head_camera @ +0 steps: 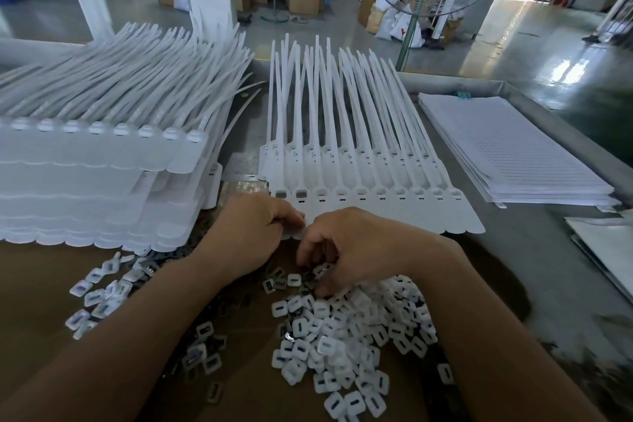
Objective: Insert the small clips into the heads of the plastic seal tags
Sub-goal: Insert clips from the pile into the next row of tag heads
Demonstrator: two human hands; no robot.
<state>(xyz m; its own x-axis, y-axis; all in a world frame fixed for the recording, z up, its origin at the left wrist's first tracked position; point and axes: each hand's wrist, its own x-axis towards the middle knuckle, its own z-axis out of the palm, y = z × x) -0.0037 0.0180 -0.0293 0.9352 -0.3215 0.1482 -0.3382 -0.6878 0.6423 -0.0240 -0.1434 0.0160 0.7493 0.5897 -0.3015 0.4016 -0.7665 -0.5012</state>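
Tall tag stack (pixel 102 181) walls off left; row of seal tags (pixel 359 181) fills centre, narrow channel between them; paper stack (pixel 513 154) far right; bare table (pixel 534 267) open front-right; clip heap (pixel 342 336) covers near cardboard (pixel 34 284)

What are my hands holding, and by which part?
Left hand pinches the front tag strip at its near left edge. Right hand reaches into the clip pile; whether it grips one cannot be told.

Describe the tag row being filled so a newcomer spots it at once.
Start at the tall stack of white tags on the left. Right of it, beyond the left hand, a flat row of tags lies with tails fanning away. Only its two leftmost heads hold grey clips; the rest show empty slots.
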